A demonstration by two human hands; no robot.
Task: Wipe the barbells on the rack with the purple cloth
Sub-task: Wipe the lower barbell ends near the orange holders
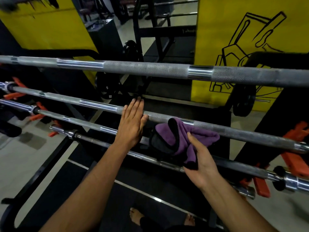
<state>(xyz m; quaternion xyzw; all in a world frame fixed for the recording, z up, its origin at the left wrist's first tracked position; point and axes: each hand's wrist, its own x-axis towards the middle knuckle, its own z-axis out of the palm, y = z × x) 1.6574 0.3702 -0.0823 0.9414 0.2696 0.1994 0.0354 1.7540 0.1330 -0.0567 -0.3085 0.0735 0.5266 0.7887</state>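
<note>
With left hand (132, 124) flat on second barbell (234, 131), right hand (200, 161) pinching purple cloth (187, 139): wrap cloth around shaft, stroke lengthwise.

Left hand (132, 124) flat on second barbell (234, 131), top barbell (150, 69) at 12 o'clock; cloth (184, 141) in right hand (200, 163) at 3 o'clock, touching that bar.

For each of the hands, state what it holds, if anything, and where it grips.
Right hand grips the purple cloth by its lower bunched end. Left hand holds nothing.
</note>
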